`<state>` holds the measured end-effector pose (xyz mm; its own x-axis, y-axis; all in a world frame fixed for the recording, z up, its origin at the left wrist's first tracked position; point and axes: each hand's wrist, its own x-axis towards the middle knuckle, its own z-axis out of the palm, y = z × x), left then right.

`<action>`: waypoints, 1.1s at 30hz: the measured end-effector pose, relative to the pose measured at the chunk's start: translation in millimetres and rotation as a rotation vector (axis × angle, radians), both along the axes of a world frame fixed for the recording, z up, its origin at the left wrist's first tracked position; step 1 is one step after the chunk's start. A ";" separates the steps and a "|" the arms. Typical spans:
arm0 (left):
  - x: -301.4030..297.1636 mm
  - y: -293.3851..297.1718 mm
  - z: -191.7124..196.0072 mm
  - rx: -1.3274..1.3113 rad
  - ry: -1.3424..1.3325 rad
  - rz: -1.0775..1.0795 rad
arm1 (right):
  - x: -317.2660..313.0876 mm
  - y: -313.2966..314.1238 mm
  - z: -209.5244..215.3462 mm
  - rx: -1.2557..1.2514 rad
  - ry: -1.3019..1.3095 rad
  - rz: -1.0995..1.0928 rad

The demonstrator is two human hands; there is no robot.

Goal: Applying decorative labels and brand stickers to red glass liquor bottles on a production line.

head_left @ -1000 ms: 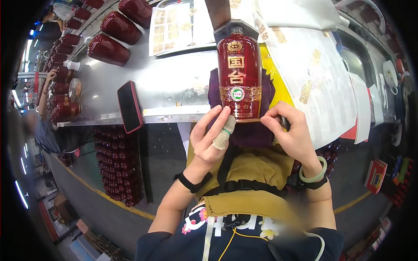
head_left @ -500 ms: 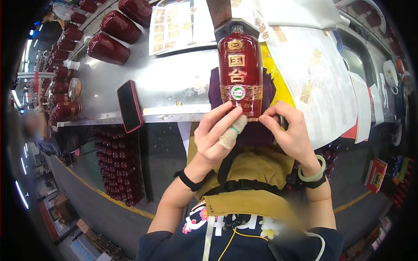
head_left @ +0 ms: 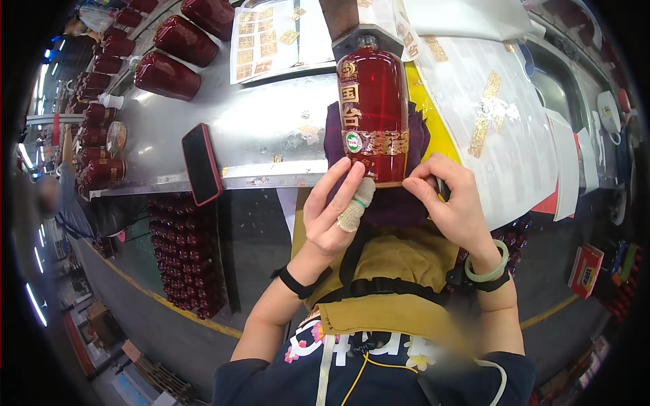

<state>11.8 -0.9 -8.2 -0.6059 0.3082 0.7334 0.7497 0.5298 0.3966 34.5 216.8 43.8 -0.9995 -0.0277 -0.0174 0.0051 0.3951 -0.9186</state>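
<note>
A dark red glass bottle (head_left: pixel 379 101) lies on a purple cloth (head_left: pixel 420 135) at the near edge of the metal table (head_left: pixel 271 128), neck pointing away from the person and base toward them. Its gold lettering and round green-and-white emblem face toward the left, and a patterned gold band runs across its lower part. The left hand (head_left: pixel 326 222) has its index and middle fingers stretched out at the bottle's lower left; a pale knitted cover with a green band wraps one digit near the base. Whether these fingers grip the glass, I cannot tell. The right hand (head_left: pixel 459 201) is at the lower right corner, fingers curled and thumb beside the base; whether they close on anything is also unclear. A yellow sheet (head_left: pixel 440 139) and white sheets (head_left: pixel 511 162) with gold pieces lie to the right; a phone (head_left: pixel 202 164) lies well to the left.
</note>
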 end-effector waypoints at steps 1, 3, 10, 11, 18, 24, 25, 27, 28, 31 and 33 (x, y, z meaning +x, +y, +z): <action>1.2 0.0 -0.3 -0.014 0.001 -0.001 | -0.3 -0.2 -0.3 -0.011 -0.009 -0.008; 3.4 0.9 1.8 -0.037 -0.007 0.000 | -0.9 -0.3 -1.6 -0.022 -0.019 -0.018; -11.5 5.7 1.9 0.091 0.018 -0.125 | -1.2 -2.5 -2.3 0.004 0.012 -0.019; -10.7 5.4 2.7 0.081 0.024 -0.073 | -1.3 -3.0 -1.1 0.001 0.008 -0.017; -8.7 1.1 -9.3 0.112 0.019 -0.012 | -0.4 -3.0 -1.8 -0.008 0.013 -0.016; 2.7 -1.2 -4.4 -0.033 0.022 0.039 | -0.4 -2.0 -3.6 -0.009 0.017 -0.026; 3.7 -0.4 -4.3 -0.034 0.022 0.040 | 0.1 -1.6 -4.5 -0.006 0.018 -0.026; 4.8 2.1 -2.9 -0.049 0.049 0.026 | 1.2 -0.1 -5.3 -0.004 0.018 -0.029; 5.4 3.1 -1.5 -0.048 0.048 0.023 | 2.1 1.4 -5.4 0.017 0.025 -0.029; 7.1 15.7 8.7 -0.089 -0.016 -0.021 | 4.6 6.7 -4.6 0.059 0.030 -0.041; 0.1 15.2 9.0 -0.070 -0.029 -0.018 | -1.2 8.4 -12.3 0.017 0.066 -0.021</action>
